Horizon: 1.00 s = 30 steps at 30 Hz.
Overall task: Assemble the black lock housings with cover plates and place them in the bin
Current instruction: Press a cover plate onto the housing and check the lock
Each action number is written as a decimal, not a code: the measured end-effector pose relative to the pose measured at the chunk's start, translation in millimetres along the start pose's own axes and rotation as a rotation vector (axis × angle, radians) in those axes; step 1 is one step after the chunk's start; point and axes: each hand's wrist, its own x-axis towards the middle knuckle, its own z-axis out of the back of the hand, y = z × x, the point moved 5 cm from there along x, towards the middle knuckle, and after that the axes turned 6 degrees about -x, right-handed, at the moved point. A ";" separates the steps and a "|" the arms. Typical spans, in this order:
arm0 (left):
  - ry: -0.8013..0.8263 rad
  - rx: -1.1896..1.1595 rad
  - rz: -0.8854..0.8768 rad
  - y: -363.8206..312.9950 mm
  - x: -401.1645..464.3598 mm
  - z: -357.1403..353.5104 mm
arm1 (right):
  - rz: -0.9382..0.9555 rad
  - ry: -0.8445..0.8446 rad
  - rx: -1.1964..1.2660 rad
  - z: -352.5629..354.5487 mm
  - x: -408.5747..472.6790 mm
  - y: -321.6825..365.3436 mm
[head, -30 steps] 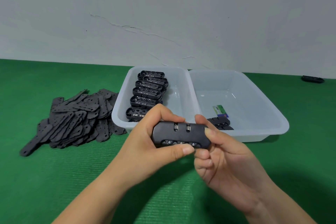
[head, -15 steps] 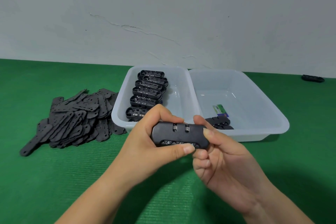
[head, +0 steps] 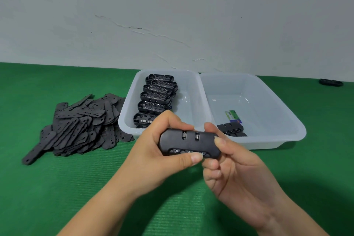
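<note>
Both hands hold one black lock housing [head: 188,142] in front of the bins, its number wheels facing me. My left hand [head: 159,151] grips its left end, thumb under the wheels and fingers over the top. My right hand [head: 228,166] pinches its right end, thumb on top and fingers curled below. The left clear bin [head: 126,120] holds a row of open lock housings [head: 156,97]. The right clear bin [head: 287,120] holds an assembled housing [head: 230,129] near its front wall. A pile of flat black cover plates [head: 82,122] lies left of the bins.
Green matting [head: 57,188] covers the table up to a grey cracked wall. A lone black part [head: 330,82] lies at the far right by the wall. A small green and blue label [head: 232,116] lies on the right bin's floor.
Nothing has moved much: both hands keep the same hold on the housing, shifted only slightly.
</note>
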 end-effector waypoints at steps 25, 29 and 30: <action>0.075 0.024 -0.010 -3.2 -1.3 -3.9 | 0.001 -0.026 0.014 1.6 -1.0 2.3; 0.036 0.015 -0.012 -2.7 -0.3 -3.3 | 0.000 -0.039 0.013 1.3 -0.4 0.9; 0.018 0.013 -0.008 -1.8 0.0 -3.2 | -0.001 -0.044 0.010 1.6 -0.5 0.5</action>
